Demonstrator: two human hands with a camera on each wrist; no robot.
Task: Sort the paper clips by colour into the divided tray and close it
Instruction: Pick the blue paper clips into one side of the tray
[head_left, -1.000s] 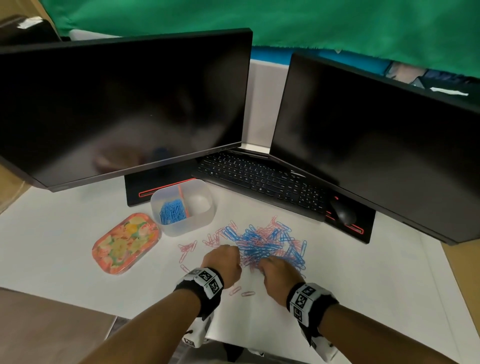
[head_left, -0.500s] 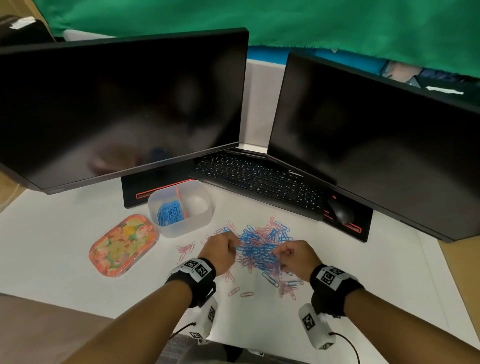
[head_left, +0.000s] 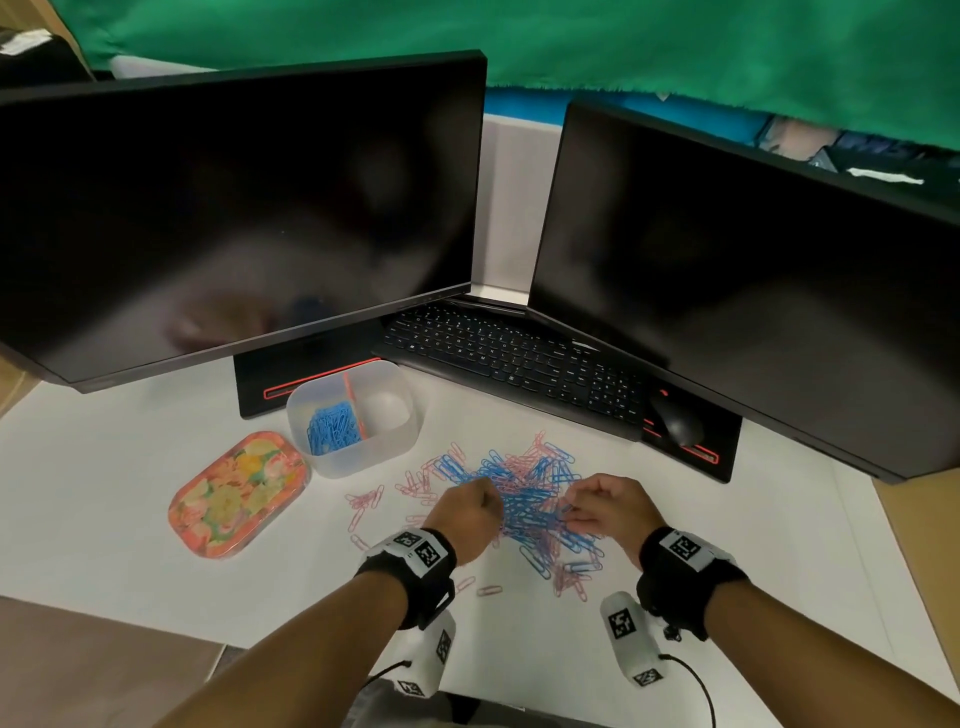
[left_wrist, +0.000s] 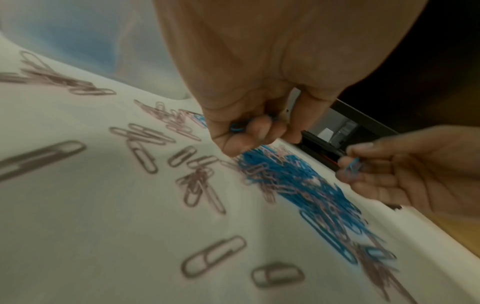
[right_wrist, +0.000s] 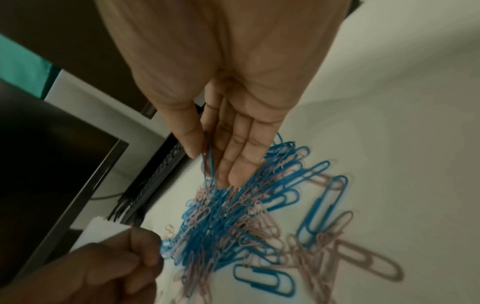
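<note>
A clear divided tray (head_left: 402, 441) stands left of centre; its left compartment holds blue paper clips (head_left: 332, 428), its right one looks bare. A mixed pile of blue and pink clips (head_left: 524, 491) lies on the white sheet. My left hand (head_left: 485, 499) is curled at the pile's left edge and grips a few blue clips (left_wrist: 237, 128). My right hand (head_left: 571, 512) is at the pile's right edge, thumb and fingers pinching blue clips (right_wrist: 208, 158) just above it. Loose pink clips (head_left: 366, 501) lie to the left.
A floral lid (head_left: 236, 493) lies left of the tray. Two dark monitors (head_left: 234, 208) overhang the desk, with a keyboard (head_left: 509, 358) and a mouse (head_left: 675, 423) behind the pile. The white sheet's right edge meets wood (head_left: 924, 530).
Both hands lay close together on the pile's near edge a second ago. They have since moved apart to its left and right sides, each holding blue clips.
</note>
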